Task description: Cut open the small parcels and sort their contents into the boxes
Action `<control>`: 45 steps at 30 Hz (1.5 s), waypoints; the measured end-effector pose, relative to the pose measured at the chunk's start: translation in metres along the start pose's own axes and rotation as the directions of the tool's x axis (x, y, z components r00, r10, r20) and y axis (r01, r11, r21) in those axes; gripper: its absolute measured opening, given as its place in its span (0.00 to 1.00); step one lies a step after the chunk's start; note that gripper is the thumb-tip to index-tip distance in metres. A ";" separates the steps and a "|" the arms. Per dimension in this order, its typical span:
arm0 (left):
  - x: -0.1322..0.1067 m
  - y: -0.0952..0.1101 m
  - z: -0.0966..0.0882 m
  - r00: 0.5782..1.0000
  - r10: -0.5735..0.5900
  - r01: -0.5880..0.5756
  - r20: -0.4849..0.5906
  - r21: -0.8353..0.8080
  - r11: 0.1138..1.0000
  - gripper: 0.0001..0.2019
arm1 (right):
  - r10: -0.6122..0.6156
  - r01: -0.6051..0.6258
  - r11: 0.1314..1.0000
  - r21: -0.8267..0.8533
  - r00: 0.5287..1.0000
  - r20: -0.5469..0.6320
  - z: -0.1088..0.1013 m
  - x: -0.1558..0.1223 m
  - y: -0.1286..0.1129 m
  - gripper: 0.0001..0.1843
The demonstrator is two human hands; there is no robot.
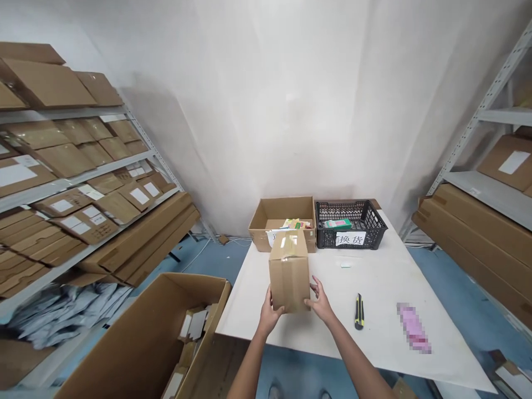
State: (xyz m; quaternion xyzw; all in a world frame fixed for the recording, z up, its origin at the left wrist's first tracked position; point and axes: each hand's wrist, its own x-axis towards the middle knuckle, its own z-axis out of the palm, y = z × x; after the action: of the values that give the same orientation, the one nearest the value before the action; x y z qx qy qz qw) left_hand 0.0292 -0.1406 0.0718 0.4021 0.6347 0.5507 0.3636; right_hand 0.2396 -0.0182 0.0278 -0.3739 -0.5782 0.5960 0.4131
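A taped cardboard box is upright near the front of the white table. My left hand grips its lower left side, thumb across the front face. At the lower right edge, my right hand has its thumb against the box and its fingers along the side. Whether the box's bottom rests on the table or is slightly raised, I cannot tell. A black and yellow utility knife lies to the right of my right hand.
Behind stand an open carton with small packages and a black plastic crate holding a green package. A large open carton is at the left. Box-filled shelves flank the table. A blurred pink item lies at right.
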 end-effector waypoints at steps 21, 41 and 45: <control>0.241 0.057 -0.036 0.631 -0.258 -0.482 0.732 0.630 0.609 0.68 | -0.009 -0.037 0.756 -0.654 0.998 -0.067 0.000 0.053 -0.067 0.44; 0.179 0.057 0.062 0.797 -0.410 -0.436 0.443 0.892 0.118 0.67 | 0.533 -0.710 0.371 -0.598 0.691 -0.489 -0.204 -0.038 0.070 0.39; 0.180 0.054 0.064 0.777 -0.451 -0.401 0.439 0.898 0.181 0.69 | 0.525 -0.727 0.388 -0.566 0.679 -0.513 -0.205 -0.025 0.095 0.34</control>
State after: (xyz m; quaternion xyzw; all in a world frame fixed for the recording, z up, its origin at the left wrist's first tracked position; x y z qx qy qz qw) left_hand 0.0190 0.0530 0.1142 0.6831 0.6778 -0.1651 0.2160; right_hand 0.4327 0.0377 -0.0780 -0.7687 -0.5215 0.3686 0.0359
